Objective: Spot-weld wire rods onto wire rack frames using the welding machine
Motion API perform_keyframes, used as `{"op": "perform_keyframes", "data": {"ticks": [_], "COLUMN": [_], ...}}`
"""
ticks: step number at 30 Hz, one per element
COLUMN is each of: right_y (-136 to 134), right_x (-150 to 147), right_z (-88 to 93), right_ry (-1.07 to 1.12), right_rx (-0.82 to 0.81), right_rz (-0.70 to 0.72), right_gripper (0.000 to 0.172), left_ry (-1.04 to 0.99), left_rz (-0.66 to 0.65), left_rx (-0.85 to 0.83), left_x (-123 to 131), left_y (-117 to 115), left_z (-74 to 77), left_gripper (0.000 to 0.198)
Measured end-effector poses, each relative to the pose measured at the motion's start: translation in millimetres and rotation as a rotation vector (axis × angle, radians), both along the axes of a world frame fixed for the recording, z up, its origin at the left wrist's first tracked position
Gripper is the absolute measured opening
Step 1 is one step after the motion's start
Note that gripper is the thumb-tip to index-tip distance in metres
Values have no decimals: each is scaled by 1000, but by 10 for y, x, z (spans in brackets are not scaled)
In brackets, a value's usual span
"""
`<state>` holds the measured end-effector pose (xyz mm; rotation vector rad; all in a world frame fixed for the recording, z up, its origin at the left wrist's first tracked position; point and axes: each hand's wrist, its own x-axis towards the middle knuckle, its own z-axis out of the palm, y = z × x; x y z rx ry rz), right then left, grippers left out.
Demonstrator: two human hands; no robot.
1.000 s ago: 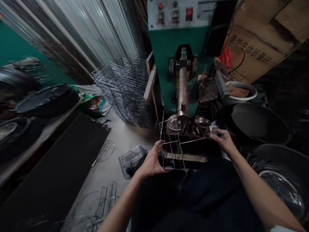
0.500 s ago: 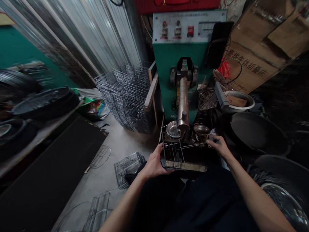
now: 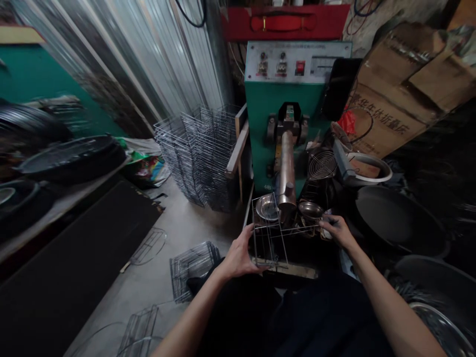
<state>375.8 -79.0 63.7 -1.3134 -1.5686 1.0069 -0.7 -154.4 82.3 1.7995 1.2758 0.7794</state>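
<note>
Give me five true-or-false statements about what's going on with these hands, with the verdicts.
1. The left hand and right hand both grip one wire rack. True.
2. That rack sits on the floor. False: it is held up in front of the green machine, away from the stack of wire racks.
3. A round metal dish shows through the rack's wires. True.
4. The machine has no switches. False: its control panel carries several.
5. Chinese characters are printed on the cardboard box right of the machine. True.
</note>
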Motion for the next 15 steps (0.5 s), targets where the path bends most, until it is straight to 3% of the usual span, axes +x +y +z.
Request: {"op": "perform_keyframes", "data": {"ticks": [15], "right_y": [163], "right_x": [73], "right_z": [8], "right_ry": [80], "right_rx": [-89], "right_rz": [-8], "right_gripper": [59], "left_ry": [-32], "left_rz": [-37], "left_rx": [39], "left_x": [46], "left_y": [177], "left_z": [-60], "left_gripper": [121]}}
